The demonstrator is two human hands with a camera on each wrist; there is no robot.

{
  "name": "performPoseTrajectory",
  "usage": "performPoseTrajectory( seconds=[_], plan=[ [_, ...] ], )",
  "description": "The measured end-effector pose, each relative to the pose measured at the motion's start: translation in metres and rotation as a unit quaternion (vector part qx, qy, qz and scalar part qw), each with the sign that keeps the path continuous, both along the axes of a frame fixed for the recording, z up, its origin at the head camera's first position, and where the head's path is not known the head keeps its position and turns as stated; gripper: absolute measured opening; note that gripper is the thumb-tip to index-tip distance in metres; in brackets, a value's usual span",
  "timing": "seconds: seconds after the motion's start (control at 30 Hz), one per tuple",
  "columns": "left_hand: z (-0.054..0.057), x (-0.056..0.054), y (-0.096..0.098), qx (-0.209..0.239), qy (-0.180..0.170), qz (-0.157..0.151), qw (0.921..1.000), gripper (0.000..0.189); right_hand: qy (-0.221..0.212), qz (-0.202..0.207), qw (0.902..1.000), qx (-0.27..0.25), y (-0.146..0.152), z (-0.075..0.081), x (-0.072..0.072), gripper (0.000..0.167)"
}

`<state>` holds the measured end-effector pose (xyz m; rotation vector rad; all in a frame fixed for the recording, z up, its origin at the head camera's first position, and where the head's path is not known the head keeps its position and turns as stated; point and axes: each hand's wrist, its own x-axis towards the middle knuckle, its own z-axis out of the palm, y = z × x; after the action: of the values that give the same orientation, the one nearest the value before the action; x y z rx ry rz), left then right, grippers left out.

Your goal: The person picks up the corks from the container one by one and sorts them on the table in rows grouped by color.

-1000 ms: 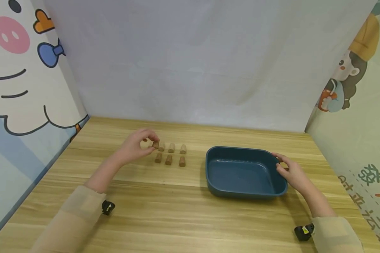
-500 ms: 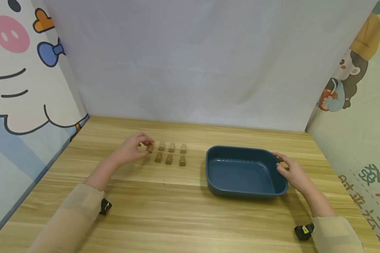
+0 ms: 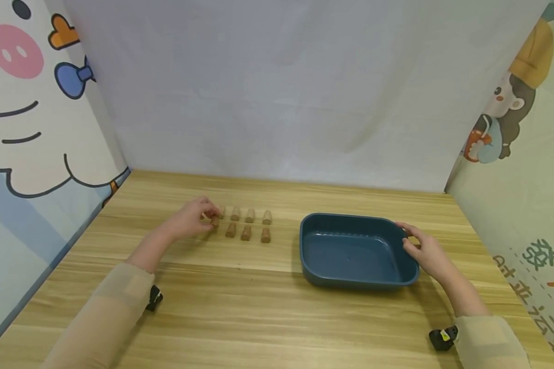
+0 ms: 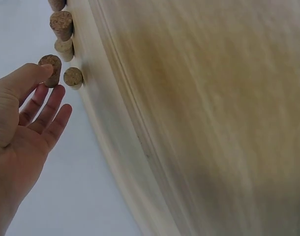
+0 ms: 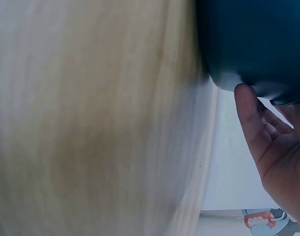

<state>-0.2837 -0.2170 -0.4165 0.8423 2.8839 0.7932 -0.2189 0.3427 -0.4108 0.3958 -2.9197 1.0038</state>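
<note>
My left hand (image 3: 191, 219) pinches a brown cork stopper (image 4: 52, 73) between thumb and fingers, at the left end of the front row. Beside it in the left wrist view, a paler cork stopper (image 4: 73, 77) stands on the table. In the head view, several pale stoppers (image 3: 250, 215) form the back row, and darker ones (image 3: 246, 233) line up in front of them. Over on the right, my right hand (image 3: 428, 254) holds the right end of a dark blue plastic basin (image 3: 360, 283), thumb over its rim. Nothing lies inside the basin.
The light wooden table (image 3: 240, 318) ends at a pale cloth backdrop (image 3: 277, 102). Cartoon-printed panels stand at the left (image 3: 23, 154) and right (image 3: 526, 179). Each sleeve cuff carries a small black camera.
My left hand has moved left and nearer to me, lowering the brown stopper into the front row's left end. A pale stopper behind it now shows. My right hand and the basin have stayed still.
</note>
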Motion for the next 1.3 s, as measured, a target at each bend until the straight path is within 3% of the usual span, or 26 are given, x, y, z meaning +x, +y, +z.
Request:
performPoseTrajectory(
  seconds=[0.17, 0.5, 0.97, 1.3],
  plan=[
    [-0.003, 0.001, 0.0, 0.0, -0.044, 0.0, 0.999, 0.032, 0.0, 0.002, 1.0, -0.001, 0.001, -0.001, -0.001, 0.044],
    [-0.006, -0.001, -0.001, -0.013, -0.072, -0.008, 0.9973, 0.031, -0.005, 0.001, 1.0, -0.002, 0.0, -0.001, 0.0, 0.044],
    [-0.011, -0.003, -0.004, -0.018, -0.068, -0.007, 0.9975, 0.032, -0.012, 0.003, 0.9999, -0.004, -0.001, 0.0, 0.0, 0.045],
    [-0.007, -0.002, -0.003, -0.019, -0.07, -0.013, 0.9973, 0.035, -0.007, 0.013, 0.9998, 0.015, -0.001, 0.003, -0.001, 0.044]
  ],
)
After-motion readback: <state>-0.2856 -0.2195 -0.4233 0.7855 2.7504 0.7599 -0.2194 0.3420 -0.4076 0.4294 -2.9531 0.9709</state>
